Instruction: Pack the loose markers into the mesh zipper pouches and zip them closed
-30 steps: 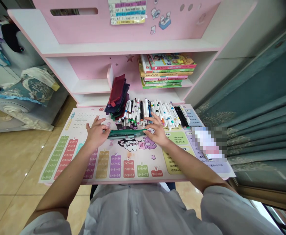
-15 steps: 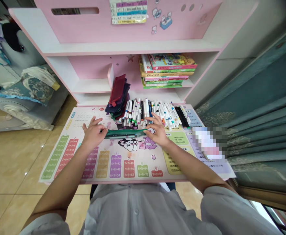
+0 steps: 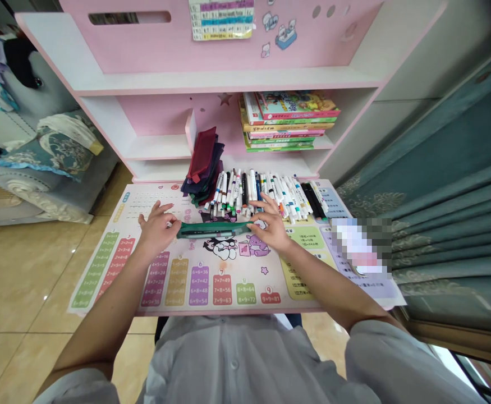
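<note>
A long green pencil case (image 3: 212, 229) lies across the printed desk mat (image 3: 211, 280), with a pen visible inside it. My left hand (image 3: 156, 227) pinches its left end, the other fingers spread. My right hand (image 3: 270, 224) holds its right end in the same way. Just behind the case lies a row of several marker pens (image 3: 266, 191) with white barrels and coloured caps. A stack of dark red, purple and blue fabric pouches (image 3: 202, 165) leans against the shelf behind my left hand.
A pink and white shelf unit (image 3: 211, 81) rises at the back of the desk, with a pile of books (image 3: 287, 120) in its right compartment. A sofa with cushions (image 3: 43, 157) stands to the left. A teal curtain (image 3: 451, 213) hangs on the right.
My left hand has drawn the case's left end a little further to the left, and the case looks slightly longer. My right hand has stayed in place.
</note>
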`<move>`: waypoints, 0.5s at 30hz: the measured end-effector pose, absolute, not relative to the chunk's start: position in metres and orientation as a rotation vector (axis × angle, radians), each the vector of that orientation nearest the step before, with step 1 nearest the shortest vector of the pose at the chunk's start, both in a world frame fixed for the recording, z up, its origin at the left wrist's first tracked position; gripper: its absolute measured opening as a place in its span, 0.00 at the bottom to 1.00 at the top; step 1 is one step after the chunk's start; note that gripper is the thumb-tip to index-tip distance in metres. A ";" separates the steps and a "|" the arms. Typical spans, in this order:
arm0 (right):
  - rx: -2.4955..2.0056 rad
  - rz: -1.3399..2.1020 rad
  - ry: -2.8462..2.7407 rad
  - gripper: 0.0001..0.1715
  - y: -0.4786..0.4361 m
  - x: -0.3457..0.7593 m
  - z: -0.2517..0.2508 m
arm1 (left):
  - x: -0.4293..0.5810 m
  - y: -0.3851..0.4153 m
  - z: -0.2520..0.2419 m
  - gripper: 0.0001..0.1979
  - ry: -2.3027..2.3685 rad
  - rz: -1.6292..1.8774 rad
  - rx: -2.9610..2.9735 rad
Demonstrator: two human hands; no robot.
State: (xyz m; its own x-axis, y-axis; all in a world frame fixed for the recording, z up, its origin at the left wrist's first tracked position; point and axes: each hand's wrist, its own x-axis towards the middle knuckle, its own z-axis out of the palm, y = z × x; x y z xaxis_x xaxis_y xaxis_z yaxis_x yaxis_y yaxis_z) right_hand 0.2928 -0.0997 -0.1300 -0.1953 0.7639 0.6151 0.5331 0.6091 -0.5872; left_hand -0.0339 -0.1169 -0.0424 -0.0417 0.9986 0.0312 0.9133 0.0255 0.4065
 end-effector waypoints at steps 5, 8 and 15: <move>-1.042 0.294 -1.869 0.09 -0.100 0.292 -0.130 | -0.040 -0.115 -0.048 0.12 2.044 0.486 1.934; -1.034 0.274 -1.871 0.09 -0.100 0.292 -0.131 | -0.045 -0.114 -0.050 0.13 2.032 0.522 1.924; -1.026 0.262 -1.861 0.09 -0.100 0.292 -0.131 | -0.053 -0.111 -0.053 0.11 2.054 0.579 1.893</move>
State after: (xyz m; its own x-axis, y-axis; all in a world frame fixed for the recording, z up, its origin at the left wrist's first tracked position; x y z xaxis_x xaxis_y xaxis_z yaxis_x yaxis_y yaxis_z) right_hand 0.2916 -0.1000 -0.1315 -0.1868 0.7444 0.6411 0.5385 0.6234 -0.5669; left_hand -0.0533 -0.1110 -0.0533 -0.0964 0.9936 0.0586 0.8778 0.0571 0.4755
